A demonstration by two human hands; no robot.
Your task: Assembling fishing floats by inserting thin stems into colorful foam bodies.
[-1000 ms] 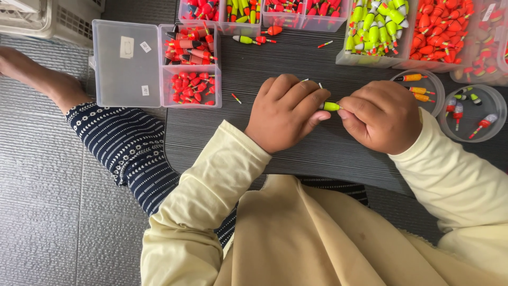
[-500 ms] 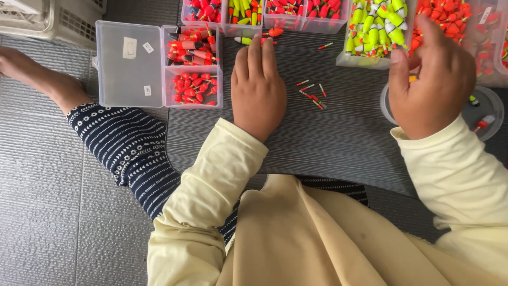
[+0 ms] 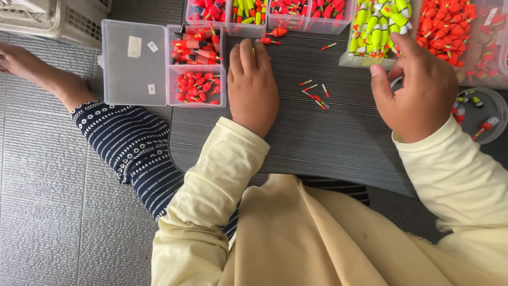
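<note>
My left hand (image 3: 253, 85) lies flat, palm down, on the dark ribbed table (image 3: 328, 143), fingers stretched toward a red float (image 3: 276, 33); nothing shows in it. My right hand (image 3: 423, 87) hovers with curled fingers at the edge of a tray of yellow-green floats (image 3: 378, 26), partly covering a round clear dish (image 3: 489, 119) that holds a few small floats. Whether those fingers hold anything is hidden. Several thin red and yellow sticks (image 3: 316, 95) lie loose between my hands.
A clear compartment box (image 3: 196, 63) of red floats stands left of my left hand, its lid (image 3: 135, 61) open flat. Small boxes of floats (image 3: 254, 13) and a tray of orange-red floats (image 3: 450, 26) line the far edge. A white basket (image 3: 53, 16) sits on the floor.
My hands were together on a small green piece. They have parted: the left went forward and lies flat, the right moved to the right over the dish. The loose sticks came into view.
</note>
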